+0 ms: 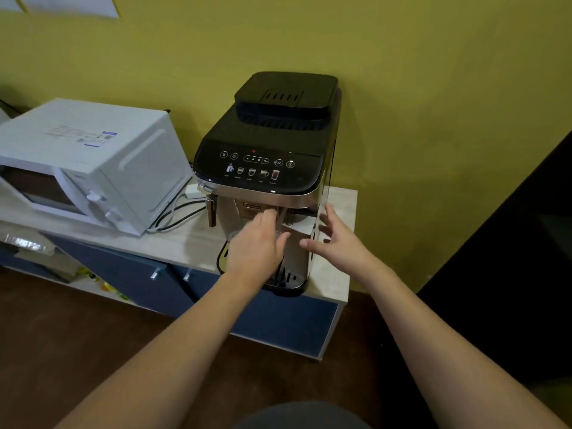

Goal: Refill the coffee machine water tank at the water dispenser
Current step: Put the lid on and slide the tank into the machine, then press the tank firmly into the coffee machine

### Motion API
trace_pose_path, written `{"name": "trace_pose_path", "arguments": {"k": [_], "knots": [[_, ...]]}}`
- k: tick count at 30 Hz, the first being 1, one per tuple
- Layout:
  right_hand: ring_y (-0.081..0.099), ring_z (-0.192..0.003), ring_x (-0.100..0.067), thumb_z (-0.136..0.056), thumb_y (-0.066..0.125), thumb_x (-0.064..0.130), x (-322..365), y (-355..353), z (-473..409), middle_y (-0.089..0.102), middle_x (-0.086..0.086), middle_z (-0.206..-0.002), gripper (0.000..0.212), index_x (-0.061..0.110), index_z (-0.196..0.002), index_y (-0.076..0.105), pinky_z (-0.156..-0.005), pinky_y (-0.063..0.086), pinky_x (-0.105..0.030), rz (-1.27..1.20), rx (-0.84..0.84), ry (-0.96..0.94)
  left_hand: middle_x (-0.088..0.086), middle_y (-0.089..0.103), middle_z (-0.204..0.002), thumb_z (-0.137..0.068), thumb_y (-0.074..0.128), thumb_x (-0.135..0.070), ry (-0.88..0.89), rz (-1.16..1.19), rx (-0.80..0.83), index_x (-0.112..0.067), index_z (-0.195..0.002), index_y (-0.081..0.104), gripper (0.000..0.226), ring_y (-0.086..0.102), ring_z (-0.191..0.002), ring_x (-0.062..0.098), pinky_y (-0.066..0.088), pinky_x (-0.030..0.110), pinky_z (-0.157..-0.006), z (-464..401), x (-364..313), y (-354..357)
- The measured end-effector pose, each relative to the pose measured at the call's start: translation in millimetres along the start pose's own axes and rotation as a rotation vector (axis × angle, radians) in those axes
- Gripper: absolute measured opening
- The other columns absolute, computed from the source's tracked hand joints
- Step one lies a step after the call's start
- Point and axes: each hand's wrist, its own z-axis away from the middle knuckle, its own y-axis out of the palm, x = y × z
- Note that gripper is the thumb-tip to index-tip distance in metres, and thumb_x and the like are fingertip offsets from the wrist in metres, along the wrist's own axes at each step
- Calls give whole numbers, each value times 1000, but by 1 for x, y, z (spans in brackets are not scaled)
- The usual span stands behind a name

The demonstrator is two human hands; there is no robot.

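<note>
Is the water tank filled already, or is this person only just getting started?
Only starting. Nothing looks done: the coffee machine stands whole on the counter, with no tank lifted out. In hand: the left hand reaches under its front panel, while the right hand hovers open by its right side, both empty. Left: pulling the tank free, filling it at the dispenser, which is not in view, and refitting it.

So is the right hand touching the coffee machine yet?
Cannot tell. In the head view the right hand is open with fingers spread at the front right corner of the coffee machine; the fingertips overlap its edge, but neither contact nor gap shows plainly.
</note>
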Motion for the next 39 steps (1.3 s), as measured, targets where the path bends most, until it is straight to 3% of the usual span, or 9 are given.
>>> {"name": "trace_pose_path", "arguments": {"k": [3,5,8,16,24,35,39], "knots": [[16,-150,-16,-82,76,34,6,2,-4,11,3,-165,110,27,-156,-4,-118,22,-35,211,-106,-102,12,52,-123,-76,76,-40,193,-237,-219,-10,-132,43,71,48,-114,29,45,43,-97,2,1,-3],[9,-151,-13,-83,75,33,10,4,-6,5,4,-166,109,24,-156,-5,-119,15,-31,329,-124,-179,16,37,-141,-73,77,-44,243,-294,-218,-8,-148,29,95,32,-134,33,27,47,-113,-3,4,-6],[7,-151,-12,-83,75,35,10,5,-10,4,4,-166,109,22,-156,-4,-121,16,-33,392,-129,-198,15,23,-153,-75,76,-48,283,-368,-172,-7,-154,16,108,18,-145,34,6,50,-121,-16,10,-7],[5,-152,-13,-82,75,38,8,5,-8,13,0,-165,103,19,-156,7,-123,15,-38,408,-196,-174,16,16,-153,-78,74,-44,360,-401,-165,-4,-153,10,106,16,-145,34,3,47,-122,-22,18,3],[10,-151,-16,-84,73,37,6,10,-8,19,-2,-163,96,23,-156,12,-122,19,-40,365,-255,-156,16,13,-152,-81,72,-44,345,-431,-195,-4,-152,11,102,14,-144,34,11,50,-121,-23,16,8],[13,-149,-8,-90,66,35,-4,18,-13,22,2,-162,84,20,-156,15,-124,15,-38,347,-312,-220,15,20,-145,-80,66,-42,394,-424,-331,-5,-148,18,91,20,-138,34,4,46,-120,-34,23,21],[7,-138,4,-94,61,35,-9,21,-16,26,1,-161,77,18,-155,17,-124,8,-36,411,-380,-263,16,21,-141,-71,79,-41,379,-430,-409,-5,-146,21,102,23,-135,35,4,47,-120,-38,23,30]]}}
